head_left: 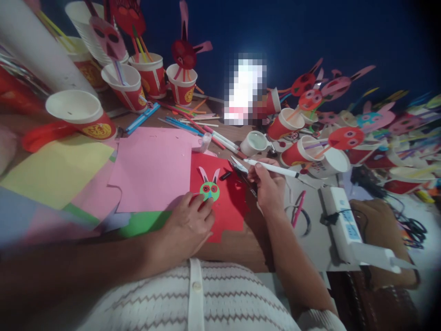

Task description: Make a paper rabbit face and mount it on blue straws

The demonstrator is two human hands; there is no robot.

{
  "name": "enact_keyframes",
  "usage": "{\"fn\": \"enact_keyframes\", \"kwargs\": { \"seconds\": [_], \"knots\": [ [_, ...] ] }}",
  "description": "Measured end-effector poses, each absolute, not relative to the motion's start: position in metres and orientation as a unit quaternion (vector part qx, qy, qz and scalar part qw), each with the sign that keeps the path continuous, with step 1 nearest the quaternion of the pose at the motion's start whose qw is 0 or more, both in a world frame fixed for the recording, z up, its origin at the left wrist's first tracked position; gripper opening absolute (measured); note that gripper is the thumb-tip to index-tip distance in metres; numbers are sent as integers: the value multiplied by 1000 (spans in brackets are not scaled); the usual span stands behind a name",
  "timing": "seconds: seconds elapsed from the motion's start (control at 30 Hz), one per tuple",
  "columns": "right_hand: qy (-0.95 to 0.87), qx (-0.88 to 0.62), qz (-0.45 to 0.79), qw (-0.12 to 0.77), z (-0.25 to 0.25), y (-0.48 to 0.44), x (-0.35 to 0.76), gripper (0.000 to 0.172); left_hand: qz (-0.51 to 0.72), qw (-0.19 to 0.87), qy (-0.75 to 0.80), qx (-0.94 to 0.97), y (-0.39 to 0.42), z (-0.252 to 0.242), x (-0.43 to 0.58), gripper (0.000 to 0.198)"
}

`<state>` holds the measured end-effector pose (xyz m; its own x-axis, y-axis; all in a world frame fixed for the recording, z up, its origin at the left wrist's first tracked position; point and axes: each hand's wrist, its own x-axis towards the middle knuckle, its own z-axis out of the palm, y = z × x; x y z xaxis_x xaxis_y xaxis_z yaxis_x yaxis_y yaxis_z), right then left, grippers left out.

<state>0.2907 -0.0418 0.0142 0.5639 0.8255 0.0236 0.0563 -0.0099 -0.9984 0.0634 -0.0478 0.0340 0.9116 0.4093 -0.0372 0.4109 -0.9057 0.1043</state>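
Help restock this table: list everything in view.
Paper cups: many, red and white, back
Paper faces: several, mixed colours, above cups
Sticks: many, mixed colours, back
Paper sheets: several, mixed colours, front
Rabbit face: one, green, on red paper
Cap: one, black, on red paper
Pen: one, white, in right hand
Scissors: one, silver-bladed, beside pen
Tub: one, white, centre
Power strip: one, white, right
Bottle: one, whitish, right
Left hand: one, at rabbit face
Right hand: one, holding pen

The top [237,299] is a cream knit — rows of thin brownish zigzags cross it — with a plain placket [195,308], a round pale button [197,287] and a matching right sleeve [319,320].
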Motion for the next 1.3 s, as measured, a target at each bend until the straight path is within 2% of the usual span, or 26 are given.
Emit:
{"fn": "enact_keyframes", "kwargs": {
  "seconds": [0.77, 1.3],
  "knots": [
    [-362, -617, 379, 587, 18, -46, 276, 15, -26, 39, 204, 978, -50, 41, 64, 41],
    [-380, -621, 366, 580, 17, -46, 275, 12, -28, 48, 191, 980, -49, 39, 64, 38]
  ]
}}
